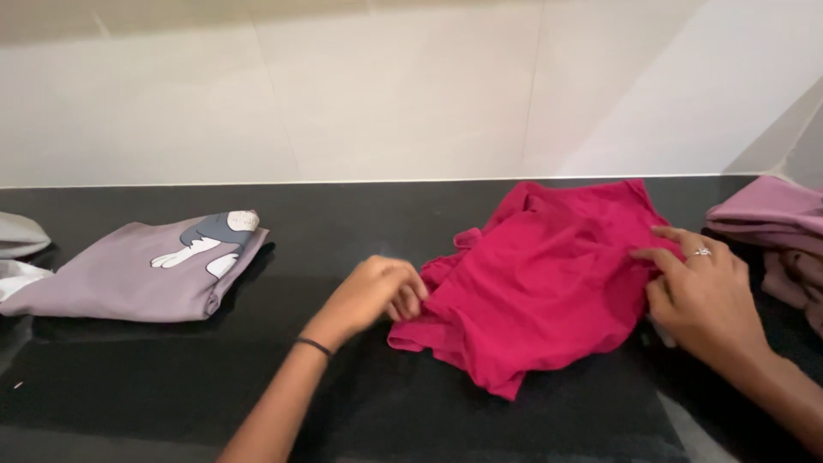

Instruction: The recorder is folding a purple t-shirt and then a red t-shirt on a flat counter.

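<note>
A crumpled magenta garment (540,283) of soft, wrinkled knit lies right of centre on the glossy black bench (343,223), its long axis running from the near-left corner up toward the far right. The left hand (377,291), fingers curled shut, pinches the cloth's left edge; the right hand (699,291), ringed and half open, presses fingertips on its right edge. A folded mauve shirt (129,274) with a cartoon print lies well to the left, and pink clothes (780,231) are heaped at the far right.
</note>
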